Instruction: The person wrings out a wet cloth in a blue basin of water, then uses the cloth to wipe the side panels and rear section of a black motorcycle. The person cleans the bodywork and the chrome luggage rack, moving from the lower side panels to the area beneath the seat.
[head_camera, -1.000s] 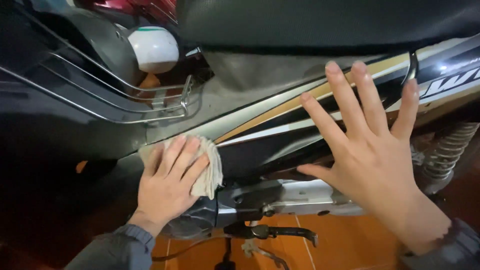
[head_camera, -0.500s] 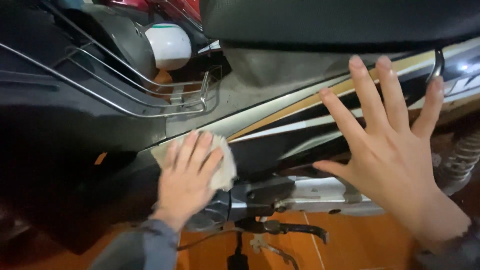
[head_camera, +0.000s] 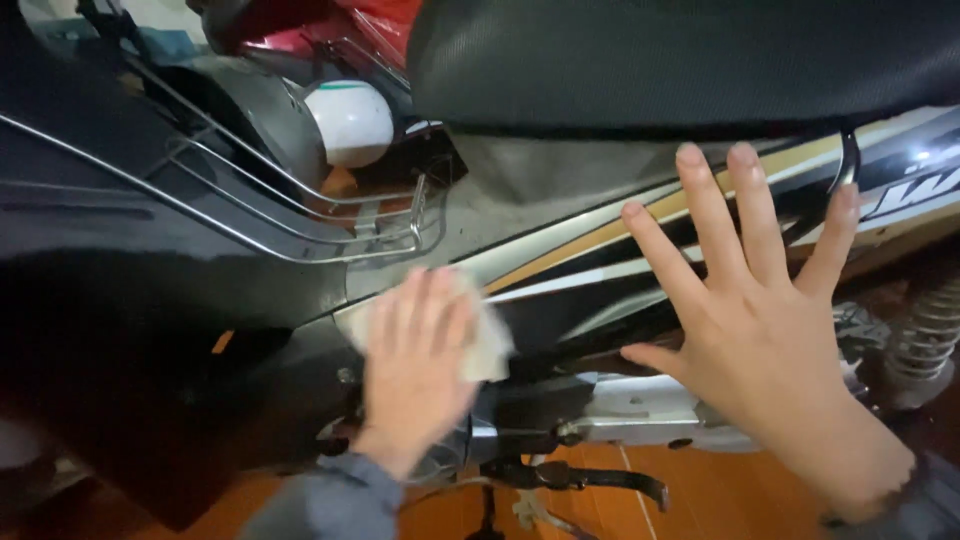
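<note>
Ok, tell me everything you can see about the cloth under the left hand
The cloth is a small, pale, off-white rag that looks soft and crumpled. The left hand lies flat on top with fingers spread and covers most of it, so only its edges show, mainly to the right of the fingers and a strip to their left. It is pressed against the dark side panel of the motorbike, just below the striped trim and the black seat. It is motion-blurred, so weave and stains cannot be told.

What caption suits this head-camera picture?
Left hand presses a pale cloth on a motorbike's side panel; right hand lies spread flat.
</note>
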